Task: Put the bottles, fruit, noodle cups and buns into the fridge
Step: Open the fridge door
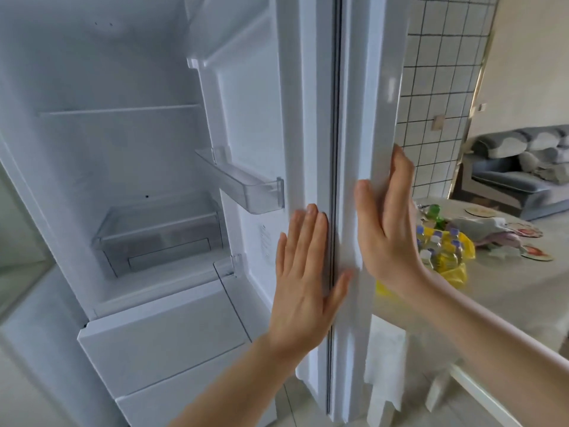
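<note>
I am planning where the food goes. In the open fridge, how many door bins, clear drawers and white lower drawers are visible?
Door bins: 2 (the lower one shows only partly)
Clear drawers: 1
White lower drawers: 2
Total: 5

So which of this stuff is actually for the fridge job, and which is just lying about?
For the job:
fridge, open
fridge door, both hands flat on it: left hand, right hand
bottles in a yellow bag on the table

Lying about:
round mats on the table
sofa
</note>
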{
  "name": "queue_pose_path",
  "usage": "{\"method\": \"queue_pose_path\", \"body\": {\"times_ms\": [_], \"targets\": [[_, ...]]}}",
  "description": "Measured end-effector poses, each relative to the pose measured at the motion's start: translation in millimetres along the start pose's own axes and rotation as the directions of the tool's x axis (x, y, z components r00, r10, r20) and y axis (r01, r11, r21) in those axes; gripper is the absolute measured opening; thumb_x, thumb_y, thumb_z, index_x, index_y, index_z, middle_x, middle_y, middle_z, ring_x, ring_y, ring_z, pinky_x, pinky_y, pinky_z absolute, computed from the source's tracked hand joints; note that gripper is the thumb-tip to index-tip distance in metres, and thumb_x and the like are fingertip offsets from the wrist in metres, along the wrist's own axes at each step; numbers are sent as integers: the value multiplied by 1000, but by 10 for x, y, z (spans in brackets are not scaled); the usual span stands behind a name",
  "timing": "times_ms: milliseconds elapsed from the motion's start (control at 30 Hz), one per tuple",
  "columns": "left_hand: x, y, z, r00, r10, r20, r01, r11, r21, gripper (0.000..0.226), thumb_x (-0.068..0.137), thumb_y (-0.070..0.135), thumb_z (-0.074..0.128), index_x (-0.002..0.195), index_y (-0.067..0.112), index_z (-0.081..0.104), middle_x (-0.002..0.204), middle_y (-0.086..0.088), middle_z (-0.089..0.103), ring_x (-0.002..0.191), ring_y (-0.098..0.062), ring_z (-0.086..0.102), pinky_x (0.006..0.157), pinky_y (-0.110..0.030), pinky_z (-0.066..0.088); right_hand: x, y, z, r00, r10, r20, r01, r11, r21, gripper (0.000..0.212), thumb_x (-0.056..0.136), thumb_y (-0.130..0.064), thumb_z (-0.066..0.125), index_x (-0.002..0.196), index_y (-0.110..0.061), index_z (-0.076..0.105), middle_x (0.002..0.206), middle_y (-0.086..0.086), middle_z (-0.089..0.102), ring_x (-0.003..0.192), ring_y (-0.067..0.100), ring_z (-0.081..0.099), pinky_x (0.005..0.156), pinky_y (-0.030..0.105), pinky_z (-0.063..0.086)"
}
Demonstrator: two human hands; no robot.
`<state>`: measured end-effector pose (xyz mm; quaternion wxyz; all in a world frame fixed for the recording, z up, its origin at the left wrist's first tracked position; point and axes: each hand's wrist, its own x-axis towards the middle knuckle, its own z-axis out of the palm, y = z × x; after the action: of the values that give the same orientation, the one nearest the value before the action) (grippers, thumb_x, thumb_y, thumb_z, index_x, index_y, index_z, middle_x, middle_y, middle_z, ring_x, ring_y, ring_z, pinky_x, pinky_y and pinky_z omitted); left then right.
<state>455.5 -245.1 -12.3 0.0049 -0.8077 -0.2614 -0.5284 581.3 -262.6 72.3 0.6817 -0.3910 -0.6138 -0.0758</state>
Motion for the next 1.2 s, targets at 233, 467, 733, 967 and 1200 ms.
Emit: {"method": "queue_pose_path", "body": {"times_ms": [233,467,733,967,1200], "targets": [[208,170,616,999,-28,-19,29,997,70,68,101,32,39,155,26,-2,164,5,1,151,-22,3,121,-42,4,234,521,-426,999,-25,38,24,999,30,44,100,-26,41,135,-1,32,110,4,57,92,15,58,80,30,48],[434,422,1230,986,-131,-100,150,966,213,68,100,26,44,155,24,4,163,7,6,150,-18,9,120,-46,11,491,1157,-848,982,1,187,-20,995,101,46,98,-34,47,135,-9,34,91,-13,50,79,5,53,75,27,44],[551,639,1500,963,-217,-161,251,941,229,60,96,13,55,150,10,28,159,-2,25,147,-16,22,114,-51,29,598,1499,-1084,958,39,284,-55,997,47,56,94,-48,47,141,-24,27,121,-4,54,101,0,51,81,33,51],[508,752,1536,952,-254,-172,283,943,174,50,92,9,53,140,9,42,148,-1,41,138,-15,38,111,-42,36,524,1607,-1256,941,74,330,-87,996,22,43,96,-40,50,134,-23,38,119,-8,54,96,-7,54,72,7,45],[328,979,1672,955,-264,-139,281,951,131,39,85,14,46,124,15,52,119,7,60,113,-11,52,96,-20,41,220,1787,-1608,920,178,348,-179,983,-28,33,99,-35,47,129,-22,47,113,-10,58,99,1,61,78,17,49]]}}
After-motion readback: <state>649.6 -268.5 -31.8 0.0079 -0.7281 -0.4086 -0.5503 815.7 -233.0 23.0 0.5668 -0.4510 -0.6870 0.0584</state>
